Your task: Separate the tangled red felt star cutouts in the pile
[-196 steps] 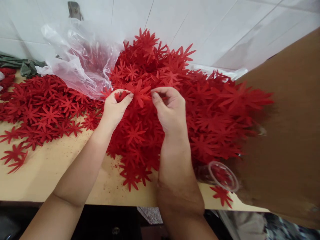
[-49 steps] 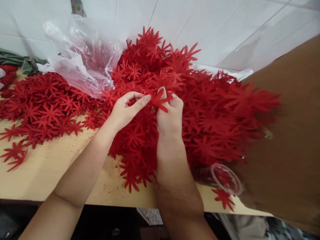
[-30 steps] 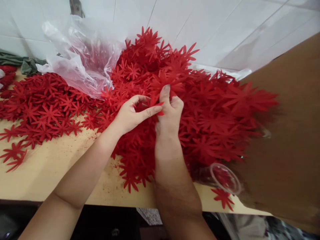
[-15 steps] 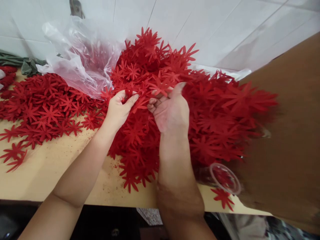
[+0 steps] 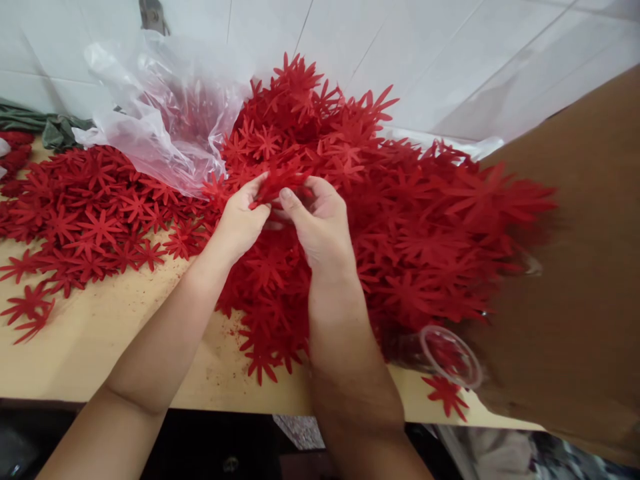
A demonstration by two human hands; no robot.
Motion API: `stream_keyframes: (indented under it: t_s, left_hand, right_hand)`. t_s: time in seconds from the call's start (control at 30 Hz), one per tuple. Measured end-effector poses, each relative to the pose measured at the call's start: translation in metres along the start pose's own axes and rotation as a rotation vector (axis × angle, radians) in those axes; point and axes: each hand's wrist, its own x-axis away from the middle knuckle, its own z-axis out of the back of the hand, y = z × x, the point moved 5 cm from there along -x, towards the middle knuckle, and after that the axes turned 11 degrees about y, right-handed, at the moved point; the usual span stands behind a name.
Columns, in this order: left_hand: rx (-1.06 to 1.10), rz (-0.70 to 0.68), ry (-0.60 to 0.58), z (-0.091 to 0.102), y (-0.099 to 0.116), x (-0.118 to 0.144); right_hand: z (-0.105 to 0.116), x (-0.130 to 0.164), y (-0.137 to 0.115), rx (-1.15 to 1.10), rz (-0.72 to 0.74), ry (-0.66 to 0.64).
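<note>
At the near edge of the desk [image 5: 100,347] a clear cup [image 5: 450,353] lies tipped. Above it, the left hand [image 5: 240,223] and right hand [image 5: 320,230] meet over the heap [image 5: 400,220], both pinching one red petal cutout [image 5: 277,183] between fingertips, seemingly to peel it apart. Behind, a plastic bag [image 5: 160,120] slumps open against the wall.

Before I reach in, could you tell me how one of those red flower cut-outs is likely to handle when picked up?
Probably floppy: the red cut-out pinched between the left hand and right hand bends at its petals. Likely very light, being thin and flat like those in the heap. The narrow petals may snag neighbours, so several could lift together.
</note>
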Motion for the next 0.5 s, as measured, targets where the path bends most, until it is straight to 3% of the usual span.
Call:
stream_keyframes:
  t_s: [0.1,0.2,0.33,0.5]
  left_hand:
    - [-0.019,0.01,-0.056,-0.004,0.0,0.003]
    - [-0.09,0.037,-0.071,-0.005,0.0,0.007]
    - [-0.186,0.023,-0.002,-0.001,0.003,0.008]
    - [-0.2,-0.049,0.012,0.003,0.003,0.004]
  right_hand:
    - [0.004,-0.002,0.006,-0.022,0.003,0.03]
    - [0.014,-0.009,0.014,0.039,0.082,0.143]
    - [0.028,-0.018,0.023,0.14,0.121,0.272]
    - [0.03,-0.01,0.0,0.237,0.223,0.225]
